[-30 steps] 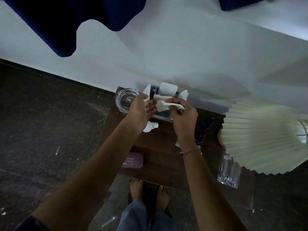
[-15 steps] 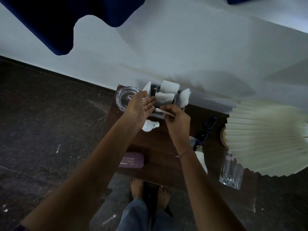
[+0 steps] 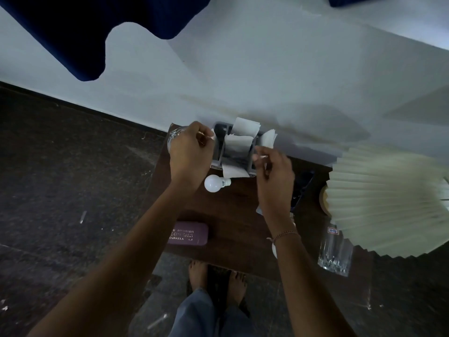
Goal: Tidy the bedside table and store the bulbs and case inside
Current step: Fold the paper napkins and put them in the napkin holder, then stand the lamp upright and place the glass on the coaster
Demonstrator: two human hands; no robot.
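Hands reach over a dark wooden bedside table (image 3: pixel 233 215) to a grey organiser (image 3: pixel 218 154) stuffed with folded papers (image 3: pixel 245 127). Left hand (image 3: pixel 189 154) has its fingers curled at the organiser's left edge, blur hiding whether they grip anything; right hand (image 3: pixel 274 173) pinches a white paper slip (image 3: pixel 259 156) at its right side. White bulb (image 3: pixel 213 183) lies on the table just before the organiser, purple case (image 3: pixel 188 233) near the front edge, with a pleated lampshade (image 3: pixel 388 203) and glass tumbler (image 3: pixel 335 251) to the right
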